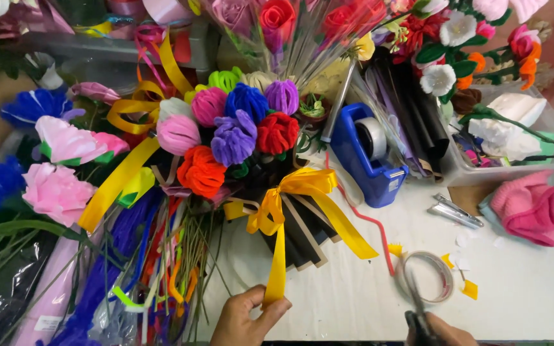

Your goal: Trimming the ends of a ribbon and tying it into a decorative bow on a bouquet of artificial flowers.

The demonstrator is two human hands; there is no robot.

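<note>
Head view, looking down on a white work table (520, 301).

Left hand (245, 317), near edge, centre: thumb and fingers pinched together on the free end of a yellow ribbon tail (278, 263). The tail runs up from the hand to a yellow ribbon bow (296, 192), tied on the dark wrap of a bouquet of pipe-cleaner flowers (238, 128) lying just left of table centre. Blooms are red, orange, purple, blue, pink and green.

Right hand (440, 330), near edge, right of centre, mostly cut off by the frame: fingers closed on the dark handles of scissors (415, 298). The blades point away from the person and lie over a clear tape roll (428, 277).

Small yellow ribbon scraps (469, 289) lie just beside the roll. A blue tape dispenser (370, 157) stands far of the bow, to its right; a metal stapler (454, 211) lies right of it. Loose pipe cleaners and stems (161, 256) are piled at near left.
</note>
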